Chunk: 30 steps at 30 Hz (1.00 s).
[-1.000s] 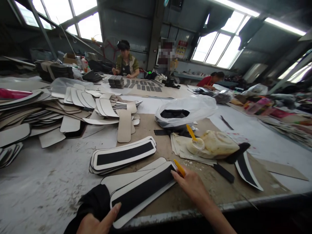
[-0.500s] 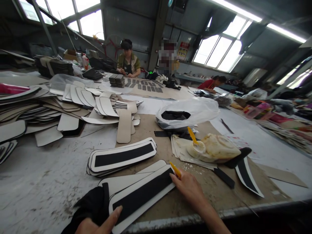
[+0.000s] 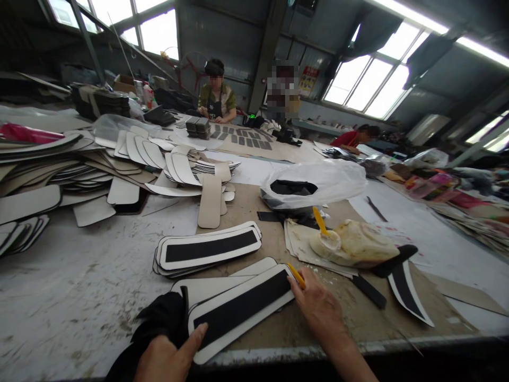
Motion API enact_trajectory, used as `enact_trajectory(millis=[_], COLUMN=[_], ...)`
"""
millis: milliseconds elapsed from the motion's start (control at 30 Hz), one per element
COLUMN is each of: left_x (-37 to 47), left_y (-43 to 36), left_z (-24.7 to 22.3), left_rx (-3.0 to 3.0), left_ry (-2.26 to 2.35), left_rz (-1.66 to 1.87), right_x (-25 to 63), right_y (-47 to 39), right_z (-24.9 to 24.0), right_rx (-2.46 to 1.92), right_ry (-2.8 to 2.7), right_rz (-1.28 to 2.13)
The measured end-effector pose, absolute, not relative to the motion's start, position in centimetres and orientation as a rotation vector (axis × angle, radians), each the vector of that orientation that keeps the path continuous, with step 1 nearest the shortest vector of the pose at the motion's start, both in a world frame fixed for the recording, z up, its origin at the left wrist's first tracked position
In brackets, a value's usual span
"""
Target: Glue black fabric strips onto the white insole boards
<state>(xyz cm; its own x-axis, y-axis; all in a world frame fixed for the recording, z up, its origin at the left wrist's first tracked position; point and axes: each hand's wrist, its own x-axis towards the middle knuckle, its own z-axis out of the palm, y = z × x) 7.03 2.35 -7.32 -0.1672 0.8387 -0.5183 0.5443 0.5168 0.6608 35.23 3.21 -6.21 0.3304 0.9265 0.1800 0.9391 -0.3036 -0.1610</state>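
A long white panel with a black strip (image 3: pixel 242 303) on it slants across the near table edge. My left hand (image 3: pixel 170 353) has its thumb on the strip's lower left end; its other fingers are mostly hidden. At the upper right end, my right hand (image 3: pixel 318 302) presses its fingers on the strip and keeps a yellow spatula (image 3: pixel 296 276) in its grip. Under this panel are other white panels (image 3: pixel 254 267). Black cloth (image 3: pixel 159 318) lies beside my left hand. Behind, a stack of similar panels (image 3: pixel 210 248) lies with a black strip on top.
A glue container (image 3: pixel 326 243) with another yellow spatula stands to the right, by a curved panel (image 3: pixel 409 292). A plastic bag (image 3: pixel 318 180) holds black pieces behind. Large piles of panels (image 3: pixel 79 170) fill the left. Two people work farther back.
The view has shifted, so the scene sits slightly farther right. Both hands remain at the panel's ends, and the panel's near end now shows fully.
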Motion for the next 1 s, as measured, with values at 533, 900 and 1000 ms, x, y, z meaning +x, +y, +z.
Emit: enact_trajectory(millis=[533, 900, 1000], left_x=[7.0, 4.0, 3.2], left_y=[2.1, 0.8, 1.0], left_z=[-7.8, -4.4, -3.3], left_rx=[1.208, 0.407, 0.357], left_ry=[1.933, 1.359, 1.337], left_rz=[0.408, 1.057, 1.071], right_x=[34.4, 31.7, 30.7], right_y=[3.1, 2.9, 3.9], right_z=[-2.1, 0.7, 0.5], right_rx=[-2.277, -1.783, -1.85], right_ry=[-1.426, -1.095, -1.162], right_rz=[0.508, 1.083, 1.07])
